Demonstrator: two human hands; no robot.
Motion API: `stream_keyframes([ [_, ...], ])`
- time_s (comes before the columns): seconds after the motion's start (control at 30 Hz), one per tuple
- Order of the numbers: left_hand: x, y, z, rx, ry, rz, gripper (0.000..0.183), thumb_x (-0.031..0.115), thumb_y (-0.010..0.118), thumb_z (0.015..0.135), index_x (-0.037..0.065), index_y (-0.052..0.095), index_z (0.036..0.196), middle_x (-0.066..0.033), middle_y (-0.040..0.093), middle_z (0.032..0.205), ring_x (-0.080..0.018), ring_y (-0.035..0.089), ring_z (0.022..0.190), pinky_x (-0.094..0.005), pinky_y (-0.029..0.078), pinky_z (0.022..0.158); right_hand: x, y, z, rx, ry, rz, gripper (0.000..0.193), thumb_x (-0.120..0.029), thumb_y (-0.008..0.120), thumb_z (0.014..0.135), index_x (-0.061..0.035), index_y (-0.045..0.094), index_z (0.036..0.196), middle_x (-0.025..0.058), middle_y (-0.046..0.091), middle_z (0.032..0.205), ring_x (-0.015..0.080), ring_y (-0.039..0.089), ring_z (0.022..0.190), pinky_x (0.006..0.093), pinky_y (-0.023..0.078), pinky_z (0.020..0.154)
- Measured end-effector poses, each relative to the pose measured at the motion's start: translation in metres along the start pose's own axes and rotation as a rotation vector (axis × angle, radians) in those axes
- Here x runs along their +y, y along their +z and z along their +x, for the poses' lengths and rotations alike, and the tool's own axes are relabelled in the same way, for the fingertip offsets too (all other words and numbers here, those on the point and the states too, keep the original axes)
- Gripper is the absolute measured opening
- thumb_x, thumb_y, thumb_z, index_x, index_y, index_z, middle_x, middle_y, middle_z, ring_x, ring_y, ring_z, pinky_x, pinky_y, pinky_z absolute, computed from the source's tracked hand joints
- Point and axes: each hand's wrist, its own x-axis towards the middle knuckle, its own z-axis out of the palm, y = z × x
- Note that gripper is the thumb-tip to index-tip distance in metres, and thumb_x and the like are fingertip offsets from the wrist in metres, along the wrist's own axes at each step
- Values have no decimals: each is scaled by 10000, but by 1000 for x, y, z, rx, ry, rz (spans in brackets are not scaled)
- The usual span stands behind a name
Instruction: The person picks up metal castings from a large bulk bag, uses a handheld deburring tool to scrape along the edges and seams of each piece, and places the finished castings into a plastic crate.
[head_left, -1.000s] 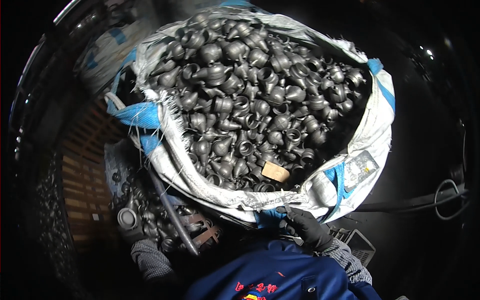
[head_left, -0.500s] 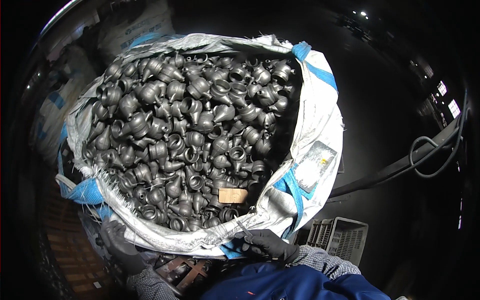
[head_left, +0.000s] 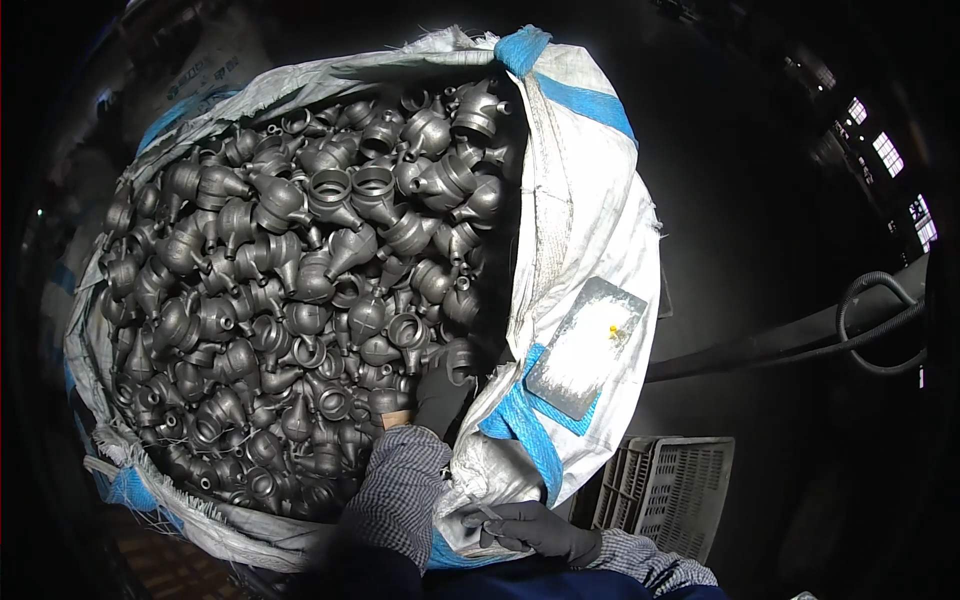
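My left hand (head_left: 441, 397), in a dark glove, reaches down into a big white woven bulk bag (head_left: 590, 230). Its fingers blend into the shadow beside a grey metal casting (head_left: 458, 358), and whether they grip it is hidden. Part of a brown piece of cardboard or wood (head_left: 396, 419) shows beside that wrist. Rounded grey castings (head_left: 310, 275) with open collars and narrow spouts fill the bag. My right hand (head_left: 535, 528), also gloved, is closed on a thin stick-like tool (head_left: 487, 511) at the bag's near right edge.
A grey plastic crate (head_left: 690, 490) stands on the floor to the right. Beyond it a dark pole with a looped hose (head_left: 880, 320) reaches in from the right. Blue straps (head_left: 525, 430) and a flat plate-like pouch (head_left: 587, 348) sit on the bag's right side.
My left hand has moved from outside the bag's near left rim into the castings on the right. The view has shifted closer to the bag. My right hand keeps the thin tool near the rim.
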Motion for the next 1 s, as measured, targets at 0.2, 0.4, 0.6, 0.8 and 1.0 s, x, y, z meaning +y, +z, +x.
stream_keyframes([
  [0.2,8,35,27,-5,-28,455,784,338,717,734,111,384,1407,-129,425,1386,-341,554,1103,-476,516,803,0,-23,-11,41,28,91,375,-196,475,1002,-60,506,1351,-4,618,867,7,349,525,155,307,479],
  [0.4,-17,42,50,-125,82,479,707,141,616,795,75,332,1438,-193,428,1366,-355,559,1087,-426,531,794,6,-37,-7,-12,-6,78,386,-159,491,992,-46,486,1361,-28,601,868,2,355,543,151,302,494],
  [0.6,-26,36,45,-222,21,316,725,143,627,798,51,317,1447,-201,429,1371,-351,531,1159,-418,516,845,2,-38,-11,17,24,82,381,-191,492,995,-34,502,1342,4,621,909,8,377,543,150,314,489],
  [0.8,-37,-16,-10,-84,-213,-569,705,137,627,809,47,329,1441,-188,435,1373,-322,526,1174,-401,503,876,-3,-32,-5,58,43,109,379,-203,507,989,-34,519,1328,27,636,907,8,366,517,153,318,485],
  [1.0,-32,-100,-96,10,-340,-1404,684,130,627,820,43,341,1434,-174,441,1376,-292,521,1189,-384,489,908,-9,-18,8,142,-13,43,342,-147,530,964,-26,566,1281,45,659,848,15,379,510,160,321,496],
])
